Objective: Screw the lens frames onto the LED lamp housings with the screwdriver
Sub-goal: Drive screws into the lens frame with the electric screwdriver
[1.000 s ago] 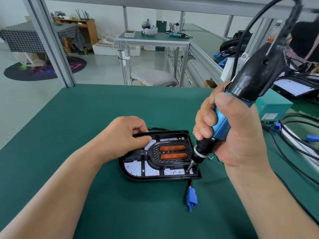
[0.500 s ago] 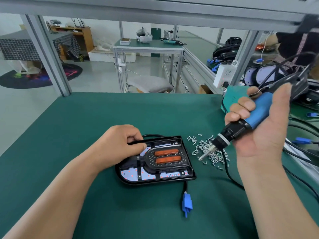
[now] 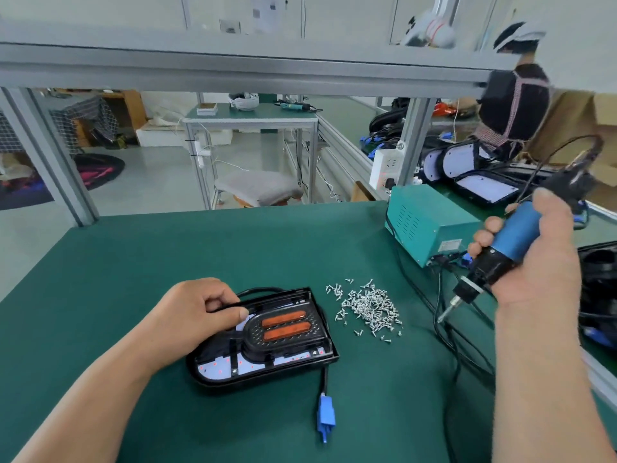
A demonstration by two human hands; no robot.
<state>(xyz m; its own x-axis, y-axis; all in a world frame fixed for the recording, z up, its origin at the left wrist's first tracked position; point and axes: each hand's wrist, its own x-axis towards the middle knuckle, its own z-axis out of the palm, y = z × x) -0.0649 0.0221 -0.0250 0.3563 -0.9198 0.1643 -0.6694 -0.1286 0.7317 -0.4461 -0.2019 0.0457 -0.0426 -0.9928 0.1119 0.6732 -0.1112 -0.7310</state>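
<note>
1 lamp housing (image 3: pixel 267 376) underway, lens frame (image 3: pixel 290 343) perhaps part-screwed, loose screws (image 3: pixel 370 305) alongside; gripped by left hand (image 3: pixel 197 315), screwdriver (image 3: pixel 516 236) clutched in right hand (image 3: pixel 544 265).

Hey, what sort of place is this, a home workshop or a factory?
Most likely a small factory assembly line: a pile of screws beside a lamp housing on the workbench, a corded electric screwdriver in the right hand, and more lamp housings on the next bench.
</note>
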